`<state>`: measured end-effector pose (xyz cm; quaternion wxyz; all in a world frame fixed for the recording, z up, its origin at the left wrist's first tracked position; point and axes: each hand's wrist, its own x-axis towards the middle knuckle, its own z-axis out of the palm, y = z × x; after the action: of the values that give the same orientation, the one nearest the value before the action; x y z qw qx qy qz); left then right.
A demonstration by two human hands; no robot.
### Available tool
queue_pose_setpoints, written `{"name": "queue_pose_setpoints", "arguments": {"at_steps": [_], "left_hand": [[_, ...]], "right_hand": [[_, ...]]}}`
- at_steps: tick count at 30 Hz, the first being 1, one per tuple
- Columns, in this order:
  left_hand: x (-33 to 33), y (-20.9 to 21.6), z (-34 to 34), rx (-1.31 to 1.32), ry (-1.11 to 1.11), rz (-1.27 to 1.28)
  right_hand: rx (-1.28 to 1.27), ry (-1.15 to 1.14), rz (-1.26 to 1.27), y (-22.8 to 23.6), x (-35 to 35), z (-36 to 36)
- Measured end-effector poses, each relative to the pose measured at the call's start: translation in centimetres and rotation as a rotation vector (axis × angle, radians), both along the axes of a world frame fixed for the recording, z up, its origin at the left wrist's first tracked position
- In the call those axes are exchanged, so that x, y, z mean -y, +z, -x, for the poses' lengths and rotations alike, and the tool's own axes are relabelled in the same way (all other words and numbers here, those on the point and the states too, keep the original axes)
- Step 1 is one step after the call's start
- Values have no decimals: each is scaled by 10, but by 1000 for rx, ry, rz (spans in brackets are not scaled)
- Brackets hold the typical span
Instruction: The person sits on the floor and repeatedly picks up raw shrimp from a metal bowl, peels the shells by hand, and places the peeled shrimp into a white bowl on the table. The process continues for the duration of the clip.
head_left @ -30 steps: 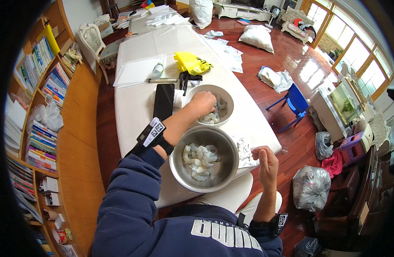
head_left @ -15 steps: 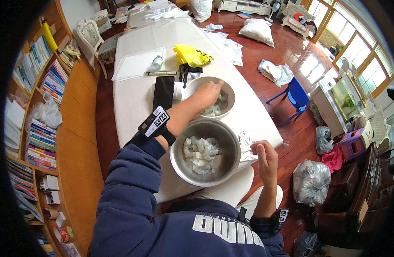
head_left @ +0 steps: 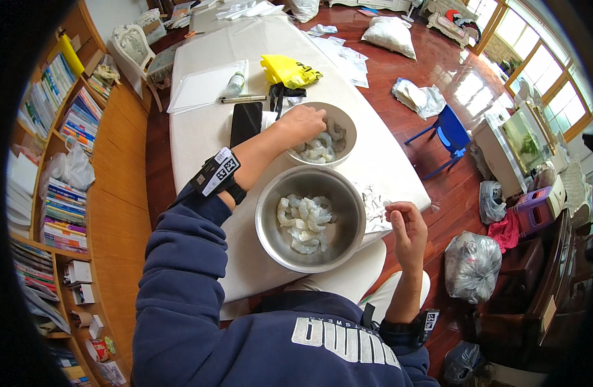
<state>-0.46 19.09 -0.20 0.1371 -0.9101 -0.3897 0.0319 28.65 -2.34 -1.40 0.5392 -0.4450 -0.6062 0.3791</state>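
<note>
My left hand [head_left: 304,124] reaches over the rim of a white bowl [head_left: 350,138], its fingers bunched together above the grey raw shrimp [head_left: 321,148] inside; whatever they pinch is hidden. Nearer to me stands a steel bowl [head_left: 265,229] with a heap of pale peeled shrimp [head_left: 305,222]. My right hand [head_left: 408,233] hovers off the table's right edge, fingers curled and thumb close to the forefinger; anything between them is too small to name. Thin dark scraps [head_left: 374,208] lie on the table between the steel bowl and this hand.
Beyond my left forearm lie a black phone [head_left: 246,124], a pen [head_left: 243,99], a clear bottle [head_left: 236,84] and a yellow plastic bag [head_left: 290,71]. A blue chair [head_left: 450,134] stands right of the table [head_left: 199,148]. Bookshelves [head_left: 112,193] line the left side.
My left hand has drawn back slightly to the left over the white bowl, its fingers now bunched. My right hand has risen a little, its fingers reaching toward the scraps.
</note>
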Motion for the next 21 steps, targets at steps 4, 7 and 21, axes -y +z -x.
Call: {"name": "queue_pose_setpoints", "arguments": {"at_steps": [4,7,21], "left_hand": [[7,10,14,59,-19,-90],[27,23,24,315,64,72],[202,55,8,1386,69,1046]], "right_hand": [[-105,-1,38,10,5,1],[-225,58,21,17,8,4],[-168,86,-212,33,30,50]]}}
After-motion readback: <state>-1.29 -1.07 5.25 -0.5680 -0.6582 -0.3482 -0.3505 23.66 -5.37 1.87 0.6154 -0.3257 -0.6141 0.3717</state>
